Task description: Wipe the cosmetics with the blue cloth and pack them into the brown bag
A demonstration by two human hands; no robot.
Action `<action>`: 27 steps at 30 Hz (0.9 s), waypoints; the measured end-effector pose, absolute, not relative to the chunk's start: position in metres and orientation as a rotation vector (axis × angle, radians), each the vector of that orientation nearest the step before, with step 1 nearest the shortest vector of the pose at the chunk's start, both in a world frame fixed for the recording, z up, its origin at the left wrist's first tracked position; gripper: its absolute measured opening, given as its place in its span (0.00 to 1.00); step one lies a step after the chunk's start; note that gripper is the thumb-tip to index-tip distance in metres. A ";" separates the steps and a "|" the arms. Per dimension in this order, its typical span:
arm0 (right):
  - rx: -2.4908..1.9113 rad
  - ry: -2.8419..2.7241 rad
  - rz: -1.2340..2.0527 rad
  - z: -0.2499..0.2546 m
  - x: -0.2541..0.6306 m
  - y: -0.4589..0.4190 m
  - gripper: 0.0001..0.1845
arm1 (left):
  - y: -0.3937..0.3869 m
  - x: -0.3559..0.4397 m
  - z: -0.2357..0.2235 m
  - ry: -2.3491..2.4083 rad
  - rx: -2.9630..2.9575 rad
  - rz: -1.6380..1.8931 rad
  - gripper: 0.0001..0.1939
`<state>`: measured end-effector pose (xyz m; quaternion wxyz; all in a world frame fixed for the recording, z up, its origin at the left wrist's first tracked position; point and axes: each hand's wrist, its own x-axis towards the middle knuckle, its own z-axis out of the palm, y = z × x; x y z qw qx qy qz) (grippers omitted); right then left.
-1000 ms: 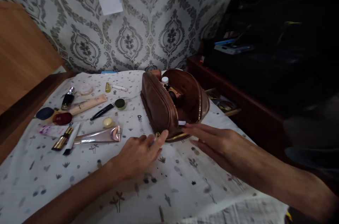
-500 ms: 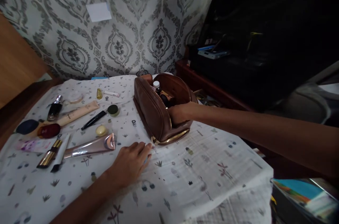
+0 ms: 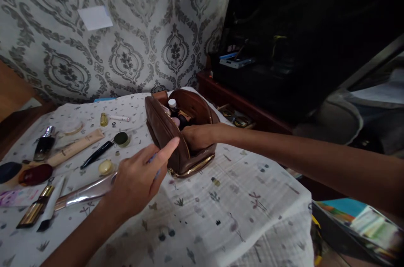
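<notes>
A brown makeup bag point(image 3: 162, 132) with a gold zipper stands unzipped on the patterned cloth. My right hand point(image 3: 198, 136) reaches into it from the right, its fingers hidden inside. Among the contents show a white-capped bottle point(image 3: 172, 104) and a pinkish round item point(image 3: 176, 122). My left hand point(image 3: 139, 174) hovers in front of the bag, index finger stretched towards its front panel; whether it touches I cannot tell. The other fingers are curled, with a bit of blue between them too small to name. Partly behind this hand lies a shiny pink tube point(image 3: 88, 191).
Left on the cloth lie a beige tube point(image 3: 75, 147), a dark glass bottle point(image 3: 44, 144), a black pen-like tube point(image 3: 96, 154), a round green-black pot point(image 3: 121, 138), a small yellow pot point(image 3: 105, 167) and a gold-and-black tube point(image 3: 36, 208). A dark red ledge point(image 3: 227, 101) runs behind the bag.
My left hand has lifted from the cloth towards the bag, its index finger now extended. My right hand stays inside the bag. The whole view has shifted, moving the scene leftward.
</notes>
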<state>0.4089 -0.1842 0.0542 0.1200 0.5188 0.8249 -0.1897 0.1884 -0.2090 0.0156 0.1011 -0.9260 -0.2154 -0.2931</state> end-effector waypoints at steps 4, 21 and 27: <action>1.646 2.425 -0.511 0.077 0.417 -0.193 0.16 | -0.196 0.202 0.024 -0.721 -2.614 -0.546 0.29; 1.987 2.761 -0.236 0.083 0.449 -0.200 0.03 | -0.191 0.198 -0.002 -0.632 -2.642 -0.784 0.30; 1.974 2.957 -0.266 0.079 0.462 -0.191 0.02 | -0.189 0.199 -0.005 -0.618 -2.628 -0.816 0.35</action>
